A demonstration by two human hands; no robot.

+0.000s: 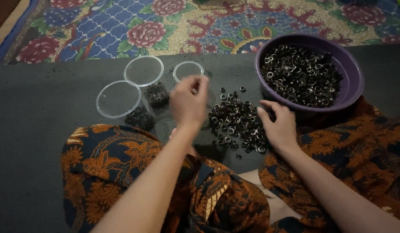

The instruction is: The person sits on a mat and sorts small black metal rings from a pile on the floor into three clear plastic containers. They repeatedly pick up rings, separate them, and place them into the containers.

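While three clear round lids (118, 98) and two small tubs of dark rings (156, 94) lie at the left of the grey mat (36, 112), your left hand (189, 102) hovers above, its grip pinched, contents too blurred to tell. Just right, the ring pile (236, 123) touches your right hand (279, 127), whose spread, empty grip rests below the purple bowl (353, 82).

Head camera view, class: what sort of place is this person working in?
Probably a home floor used for piecework: a flowered rug, a grey mat, a purple basin of metal rings and clear lids.
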